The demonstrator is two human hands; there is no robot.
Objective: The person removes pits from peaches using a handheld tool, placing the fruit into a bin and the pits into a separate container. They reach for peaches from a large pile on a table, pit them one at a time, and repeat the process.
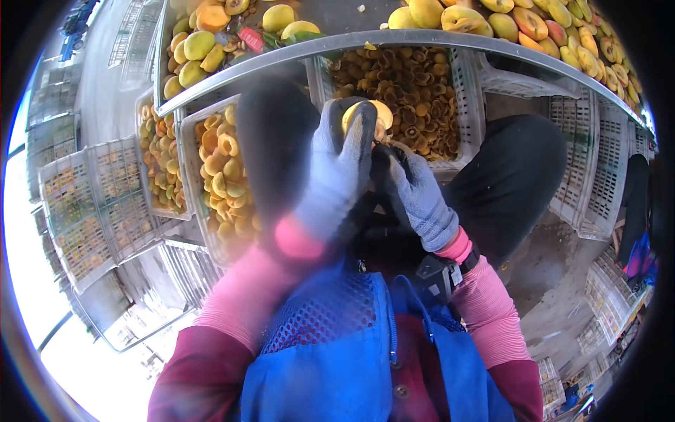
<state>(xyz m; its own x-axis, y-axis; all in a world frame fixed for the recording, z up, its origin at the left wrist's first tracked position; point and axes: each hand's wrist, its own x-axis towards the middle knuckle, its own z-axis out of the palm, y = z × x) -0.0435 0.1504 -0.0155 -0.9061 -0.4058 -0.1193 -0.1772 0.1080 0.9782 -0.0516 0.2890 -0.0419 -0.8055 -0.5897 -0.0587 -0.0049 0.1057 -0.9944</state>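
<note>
My left hand (336, 165), in a grey glove with dark-coated fingers, is closed around a cut yellow fruit (383, 114), its pale inside partly showing. The fruit looks like a peach or mango; I cannot tell which. Close against it on the right, my right hand (422, 193) has its dark-coated fingers bent together, pointing toward the fruit. What those fingers hold, if anything, is hidden. Both hands are above my lap, just short of a crate (472, 105) of brown, hollow, cup-shaped fruit pieces (422, 88).
A metal-edged table (337, 43) crosses ahead, with whole and cut yellow fruit (503, 27) on it. Crates of fruit halves (228, 172) stand at my left. Stacked plastic crates (580, 155) are at the right. A person's dark-clothed leg (634, 204) shows at the far right.
</note>
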